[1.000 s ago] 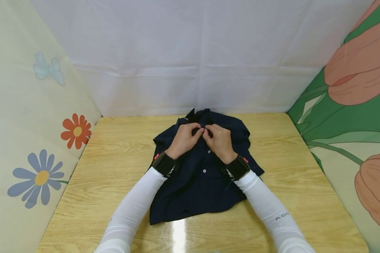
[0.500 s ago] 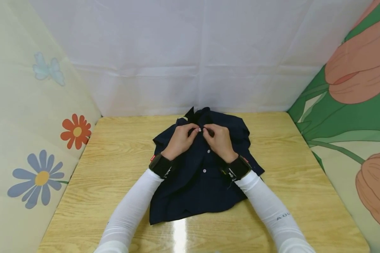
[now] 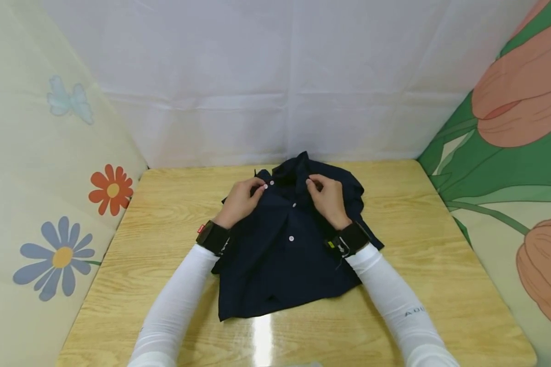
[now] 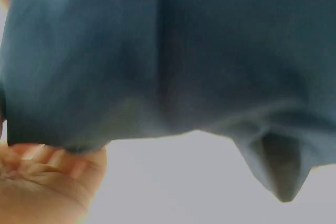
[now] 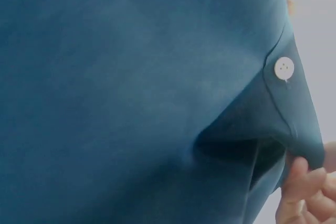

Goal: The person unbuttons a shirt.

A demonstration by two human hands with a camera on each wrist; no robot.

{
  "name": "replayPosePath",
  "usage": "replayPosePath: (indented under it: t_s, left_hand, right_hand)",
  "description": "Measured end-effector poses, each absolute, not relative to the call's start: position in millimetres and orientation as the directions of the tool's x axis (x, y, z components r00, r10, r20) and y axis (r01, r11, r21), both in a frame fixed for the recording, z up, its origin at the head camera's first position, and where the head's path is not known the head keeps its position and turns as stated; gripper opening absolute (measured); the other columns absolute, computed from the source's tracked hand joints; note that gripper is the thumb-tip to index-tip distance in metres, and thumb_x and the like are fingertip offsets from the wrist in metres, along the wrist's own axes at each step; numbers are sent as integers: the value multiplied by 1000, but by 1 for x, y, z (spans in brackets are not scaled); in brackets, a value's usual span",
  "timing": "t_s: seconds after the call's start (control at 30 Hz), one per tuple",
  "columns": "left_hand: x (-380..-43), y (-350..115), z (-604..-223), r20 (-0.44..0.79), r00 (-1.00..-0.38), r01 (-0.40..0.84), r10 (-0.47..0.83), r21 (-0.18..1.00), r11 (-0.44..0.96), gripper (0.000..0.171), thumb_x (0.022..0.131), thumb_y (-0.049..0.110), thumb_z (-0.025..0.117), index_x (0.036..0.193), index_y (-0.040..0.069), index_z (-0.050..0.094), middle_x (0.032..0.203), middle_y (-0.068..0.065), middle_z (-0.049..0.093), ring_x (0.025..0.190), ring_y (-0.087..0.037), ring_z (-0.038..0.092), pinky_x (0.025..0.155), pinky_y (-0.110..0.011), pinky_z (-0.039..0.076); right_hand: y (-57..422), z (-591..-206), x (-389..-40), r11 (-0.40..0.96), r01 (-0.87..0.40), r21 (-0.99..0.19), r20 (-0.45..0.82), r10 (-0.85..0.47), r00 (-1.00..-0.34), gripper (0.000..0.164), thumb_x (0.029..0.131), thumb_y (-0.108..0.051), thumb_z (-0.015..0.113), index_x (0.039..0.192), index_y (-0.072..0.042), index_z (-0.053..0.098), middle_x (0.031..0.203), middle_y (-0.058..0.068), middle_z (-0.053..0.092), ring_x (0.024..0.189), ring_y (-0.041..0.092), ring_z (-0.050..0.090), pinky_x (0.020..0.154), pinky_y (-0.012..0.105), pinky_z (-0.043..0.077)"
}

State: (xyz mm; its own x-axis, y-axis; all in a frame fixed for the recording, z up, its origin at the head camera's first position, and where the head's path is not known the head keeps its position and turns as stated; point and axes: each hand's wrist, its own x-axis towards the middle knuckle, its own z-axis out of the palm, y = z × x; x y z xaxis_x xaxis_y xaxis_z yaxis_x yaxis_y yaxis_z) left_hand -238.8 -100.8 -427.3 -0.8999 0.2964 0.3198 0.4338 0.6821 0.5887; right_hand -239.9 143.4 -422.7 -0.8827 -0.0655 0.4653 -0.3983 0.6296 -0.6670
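A dark navy button-up shirt (image 3: 275, 260) lies front up on the wooden table, its neck opening spread apart. My left hand (image 3: 241, 204) pinches the left front edge near the collar, beside a white button (image 3: 266, 186). On the opposite side, my right hand (image 3: 327, 200) pinches the right front edge between thumb and forefinger. More white buttons run down the middle, one of them a lower button (image 3: 291, 238). In the right wrist view, fingers (image 5: 307, 184) grip a cloth edge below a white button (image 5: 284, 68). Cloth hides the fingertips in the left wrist view.
The wooden table (image 3: 151, 244) extends around the shirt. A white cloth backdrop (image 3: 211, 76) rises behind it. Printed flower panels stand on both sides, with a red flower (image 3: 113, 188) at left and tulips (image 3: 519, 97) at right.
My hands, close together a second ago, have moved apart, the left one mostly leftward. The shirt's upper front has spread open, and white buttons near the collar now show.
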Motion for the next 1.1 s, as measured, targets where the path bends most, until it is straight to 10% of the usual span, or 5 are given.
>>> replayPosePath:
  t_s: [0.23,0.57,0.77,1.1]
  left_hand:
    - [-236,-71,-399,292,-783,622,550,391,678,31,94,7,44,121,12,60,124,-6,60,116,-23,55,104,-44,35]
    - [-252,-46,-399,2,-717,621,697,454,639,19,97,24,48,108,17,62,104,-1,63,90,-16,57,92,-40,39]
    - [-258,-50,-414,112,-815,501,569,630,593,15,93,23,55,103,17,65,94,-1,64,75,-14,57,70,-28,44]
    - [-243,-52,-416,229,-954,299,193,760,576,13,85,25,65,94,16,66,97,-4,69,86,-19,63,76,-34,48]
  right_hand:
    - [133,-405,-255,639,-433,-636,505,-79,-859,24,93,-22,57,104,-6,70,80,11,70,64,20,60,60,32,46]
    - [125,-386,-271,633,-504,-588,545,-151,-825,26,94,-22,55,106,-4,69,80,13,68,65,23,60,63,35,47]
    - [124,-389,-278,606,-466,-645,482,-151,-863,30,94,-24,55,114,-5,65,91,13,70,72,22,64,66,34,50]
    - [121,-394,-245,676,-519,-523,516,-233,-824,30,90,-36,59,100,-10,69,85,4,69,68,13,63,63,31,49]
